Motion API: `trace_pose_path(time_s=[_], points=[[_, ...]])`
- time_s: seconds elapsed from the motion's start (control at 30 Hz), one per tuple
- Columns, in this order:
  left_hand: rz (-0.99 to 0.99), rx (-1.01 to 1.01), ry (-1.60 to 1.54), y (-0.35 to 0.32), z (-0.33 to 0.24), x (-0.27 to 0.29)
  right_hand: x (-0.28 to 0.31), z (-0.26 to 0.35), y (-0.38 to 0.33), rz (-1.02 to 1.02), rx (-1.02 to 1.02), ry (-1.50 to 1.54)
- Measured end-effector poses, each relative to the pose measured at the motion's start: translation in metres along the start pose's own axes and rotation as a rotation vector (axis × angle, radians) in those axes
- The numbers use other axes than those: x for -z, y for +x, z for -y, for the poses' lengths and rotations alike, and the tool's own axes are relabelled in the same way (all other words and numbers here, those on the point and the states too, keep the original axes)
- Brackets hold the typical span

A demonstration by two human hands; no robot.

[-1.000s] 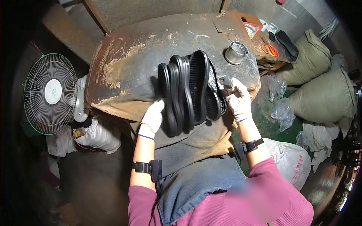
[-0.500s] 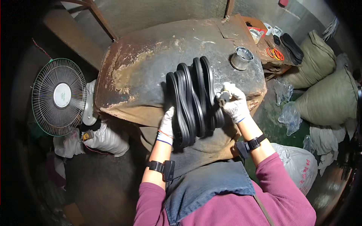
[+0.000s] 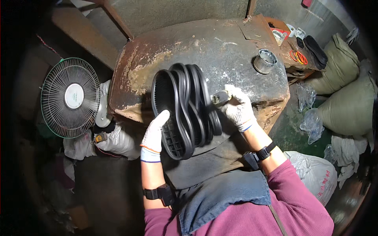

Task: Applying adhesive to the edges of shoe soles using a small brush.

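Note:
Several black rubber shoe soles (image 3: 193, 106) stand on edge in a row at the table's near side. In a white knitted glove, my left hand (image 3: 154, 131) grips the leftmost sole, thumb over its rim, fingers hidden behind. That sole tilts outward, so its hollow inside with a grid-patterned heel shows. My right hand (image 3: 239, 109), also gloved, is closed around a small brush (image 3: 221, 97) with a dark, flat head. The brush is just right of the soles; its handle is mostly hidden in the hand.
A metal can (image 3: 264, 62) with a smeared rim stands at the table's (image 3: 220, 51) right. Beyond it, a side shelf holds orange-handled scissors (image 3: 298, 57) and dark insoles (image 3: 315, 52). A fan (image 3: 73, 97) stands left; stuffed sacks (image 3: 348, 108) line the right.
The leftmost sole has tipped over to the left, showing its inside. My left hand moved left with it. The brush turned its flat head toward the soles. The whole view shifted slightly.

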State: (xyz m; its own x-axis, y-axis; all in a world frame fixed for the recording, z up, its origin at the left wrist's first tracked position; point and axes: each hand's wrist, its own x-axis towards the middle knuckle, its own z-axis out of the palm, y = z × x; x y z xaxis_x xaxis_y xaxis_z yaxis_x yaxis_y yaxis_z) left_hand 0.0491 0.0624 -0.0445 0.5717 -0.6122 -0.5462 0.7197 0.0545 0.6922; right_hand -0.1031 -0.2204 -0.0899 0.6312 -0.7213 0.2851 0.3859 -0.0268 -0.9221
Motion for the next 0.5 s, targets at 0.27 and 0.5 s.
trace_pose_path(time_s=[0.27, 0.5], points=[[-0.461, -0.646, 1.437, -0.044, 0.024, -0.034, 0.117, 0.073, 0.105, -0.256, 0.331, -0.277], [-0.558, -0.869, 1.406, -0.047, 0.062, -0.017, 0.170, 0.110, 0.174, -0.133, 0.486, -1.158]])
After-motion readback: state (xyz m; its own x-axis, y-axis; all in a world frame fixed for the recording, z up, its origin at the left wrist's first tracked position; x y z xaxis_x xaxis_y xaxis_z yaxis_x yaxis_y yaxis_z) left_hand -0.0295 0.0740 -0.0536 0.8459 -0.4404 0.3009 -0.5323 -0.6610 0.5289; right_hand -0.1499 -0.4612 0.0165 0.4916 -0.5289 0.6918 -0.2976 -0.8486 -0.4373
